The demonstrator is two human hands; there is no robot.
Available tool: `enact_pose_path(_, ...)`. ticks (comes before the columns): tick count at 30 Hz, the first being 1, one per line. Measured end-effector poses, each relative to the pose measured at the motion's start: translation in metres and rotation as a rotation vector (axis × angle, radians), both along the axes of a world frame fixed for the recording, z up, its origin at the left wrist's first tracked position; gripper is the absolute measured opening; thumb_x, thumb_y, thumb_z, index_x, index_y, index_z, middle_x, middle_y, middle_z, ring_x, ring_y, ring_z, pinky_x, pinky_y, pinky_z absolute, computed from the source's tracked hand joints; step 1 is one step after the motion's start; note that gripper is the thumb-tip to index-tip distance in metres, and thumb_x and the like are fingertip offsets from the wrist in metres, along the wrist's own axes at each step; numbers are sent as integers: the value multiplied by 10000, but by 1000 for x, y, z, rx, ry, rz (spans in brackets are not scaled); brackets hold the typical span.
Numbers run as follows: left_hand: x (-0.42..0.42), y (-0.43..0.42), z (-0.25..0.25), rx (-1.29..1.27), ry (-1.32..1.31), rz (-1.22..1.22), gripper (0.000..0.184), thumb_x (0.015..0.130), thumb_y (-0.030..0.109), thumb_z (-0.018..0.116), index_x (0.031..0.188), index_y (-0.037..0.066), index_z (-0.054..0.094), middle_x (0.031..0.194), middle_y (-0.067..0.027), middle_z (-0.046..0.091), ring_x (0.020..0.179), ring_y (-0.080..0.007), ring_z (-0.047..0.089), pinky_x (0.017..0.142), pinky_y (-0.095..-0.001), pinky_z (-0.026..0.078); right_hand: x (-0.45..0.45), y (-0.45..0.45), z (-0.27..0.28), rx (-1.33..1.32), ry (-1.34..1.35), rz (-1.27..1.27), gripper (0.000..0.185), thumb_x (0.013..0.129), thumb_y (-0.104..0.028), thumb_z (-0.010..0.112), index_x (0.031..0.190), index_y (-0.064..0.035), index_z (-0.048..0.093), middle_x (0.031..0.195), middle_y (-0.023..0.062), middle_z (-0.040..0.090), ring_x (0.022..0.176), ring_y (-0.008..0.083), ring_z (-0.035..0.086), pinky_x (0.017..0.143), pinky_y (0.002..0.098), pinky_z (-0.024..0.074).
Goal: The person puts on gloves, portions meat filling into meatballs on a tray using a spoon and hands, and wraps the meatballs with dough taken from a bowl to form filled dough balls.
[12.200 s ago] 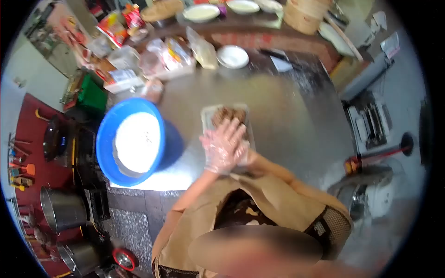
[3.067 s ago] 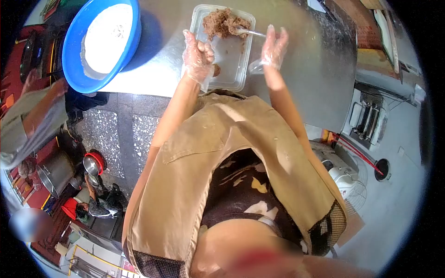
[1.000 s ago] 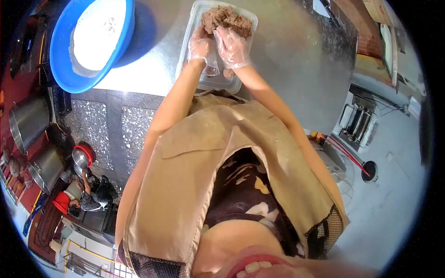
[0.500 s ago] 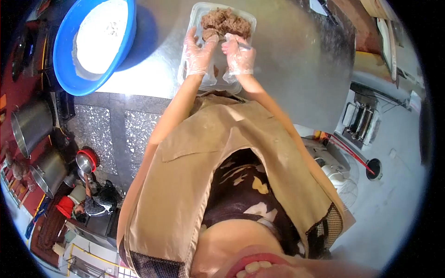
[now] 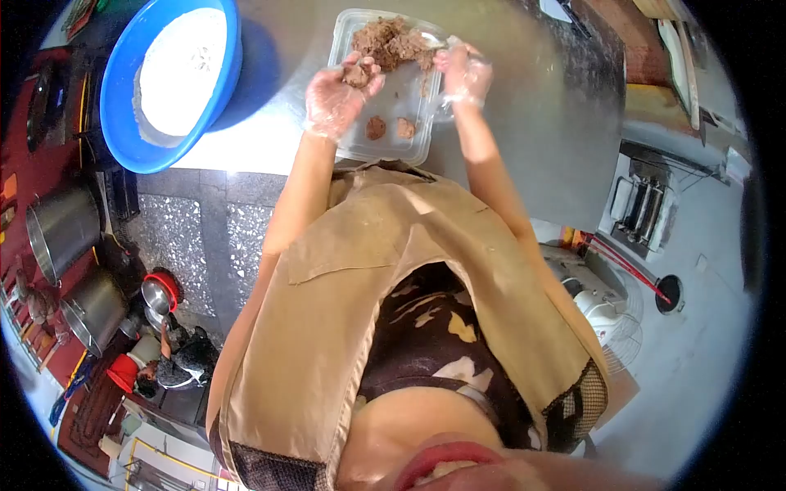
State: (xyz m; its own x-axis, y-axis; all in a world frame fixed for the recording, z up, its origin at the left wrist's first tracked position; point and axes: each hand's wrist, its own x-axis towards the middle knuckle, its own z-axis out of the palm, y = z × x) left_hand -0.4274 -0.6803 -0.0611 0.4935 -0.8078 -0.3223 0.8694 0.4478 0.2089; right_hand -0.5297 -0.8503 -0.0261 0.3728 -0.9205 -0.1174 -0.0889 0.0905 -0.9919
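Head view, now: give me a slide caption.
Left hand holds a lump, right hand a utensil at the brown mix; two more lumps lie in the tub.

The table is smooth, shiny metal. At its near left corner stands a glossy plastic bowl; by its near edge, a clear plastic box holding rough, matt paste. Gloves: crinkled, glossy plastic.

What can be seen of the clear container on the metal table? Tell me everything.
The container looks like clear plastic: rectangular, shallow, with rounded corners and a pale rim. It lies flat and open on the metal table. A brown mound rests in its far end, two brown lumps in its near end. Whether the left hand or right hand touches it is unclear.
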Motion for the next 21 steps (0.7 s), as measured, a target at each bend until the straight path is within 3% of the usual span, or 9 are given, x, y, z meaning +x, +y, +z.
enact_pose_path(1,0,3,12,-263,146,-82,298,782,133,606,1036,-8,541,990,-158,556,999,-271,530,909,-416,457,1,-15,-7,-2,-4,-6,165,883,-110,555,876,51,591,656,130,643,557,181,619,534,292,526)
enact_pose_path(5,1,3,11,-8,233,5,393,791,449,670,703,80,568,693,-67,555,719,-205,562,637,-289,548,2,-36,-22,225,-75,-5,257,882,-153,585,937,92,528,691,183,638,521,235,624,471,325,538)
enact_pose_path(6,0,-8,19,306,266,76,518,770,593,613,563,140,468,549,0,469,526,-131,484,410,-192,440,2,-35,-23,246,-63,-4,251,867,-153,604,916,86,544,705,183,642,560,241,640,509,321,550)
enact_pose_path(11,0,-2,16,325,126,12,518,840,554,555,559,172,344,484,40,330,400,-59,308,326,-184,203,-10,-17,-22,330,-33,-33,255,850,-160,630,900,79,555,717,186,645,602,256,656,554,330,563)
enact_pose_path(14,1,8,16,905,-335,58,535,863,537,533,548,110,463,477,-21,434,401,-169,413,369,-310,309,-21,-12,-27,305,-31,-10,255,872,-165,606,945,77,576,740,142,662,607,223,658,561,311,548)
enact_pose_path(15,-4,10,3,906,-335,56,535,863,537,533,548,110,463,477,-21,434,401,-169,413,369,-310,309,-27,-8,-37,-119,143,77,246,872,-174,597,999,36,593,750,158,662,616,224,657,573,317,543)
enact_pose_path(17,-17,11,-22,1301,-1492,64,533,857,526,534,632,45,579,560,-122,558,496,-298,529,446,-377,395,-33,-3,-39,-542,315,163,255,871,-183,588,1053,-5,610,761,174,662,625,226,657,585,323,539)
enact_pose_path(19,-29,10,10,1276,-1643,-182,503,858,502,511,718,38,642,659,-176,610,638,-378,578,632,-435,451,-32,16,-11,-1155,269,444,275,847,-165,608,1104,-70,611,842,170,663,645,244,652,600,337,531)
enact_pose_path(21,-34,7,8,1159,-2256,-214,438,878,438,495,712,67,659,732,-135,644,710,-327,603,769,-426,439,-25,23,-19,-1195,220,459,284,817,-155,634,1088,-72,612,869,150,656,665,270,637,586,353,527)
